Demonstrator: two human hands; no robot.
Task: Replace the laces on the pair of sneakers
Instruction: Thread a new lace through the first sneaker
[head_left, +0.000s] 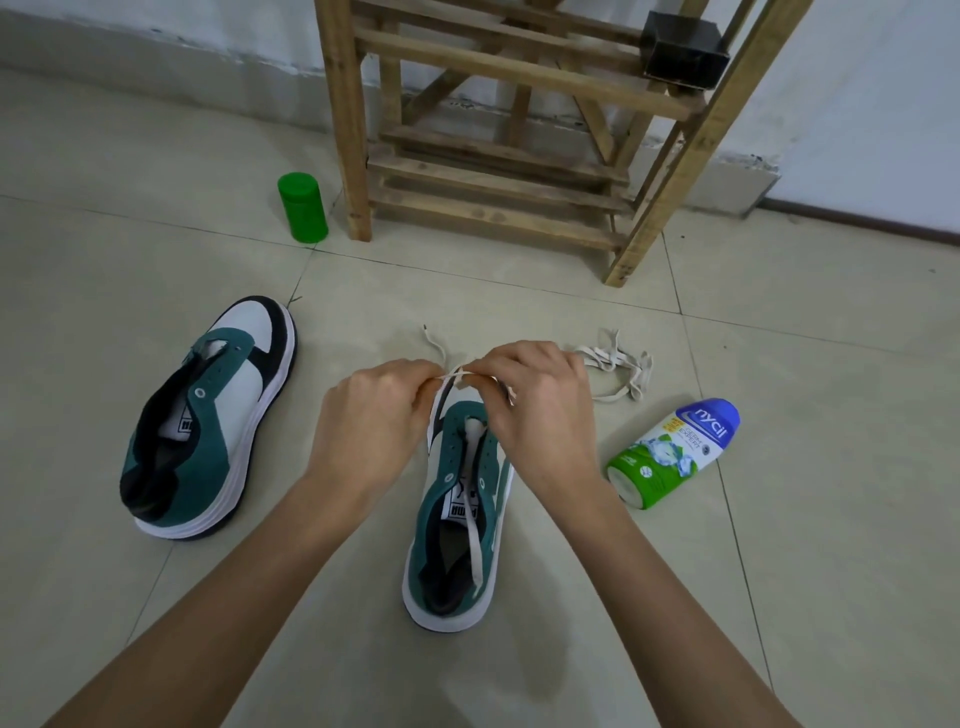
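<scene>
Two green, white and black sneakers stand on the tiled floor. The left sneaker has no lace in it. The right sneaker sits under my hands, toe pointing away. A white lace runs along its tongue and up to my fingers. My left hand and my right hand both pinch this lace above the toe. One loose end of it trails on the floor beyond my hands. A second white lace lies bundled on the floor to the right.
A green and blue powder bottle lies on its side right of the right sneaker. A green lidded canister stands at the back left. A wooden rack stands against the wall behind.
</scene>
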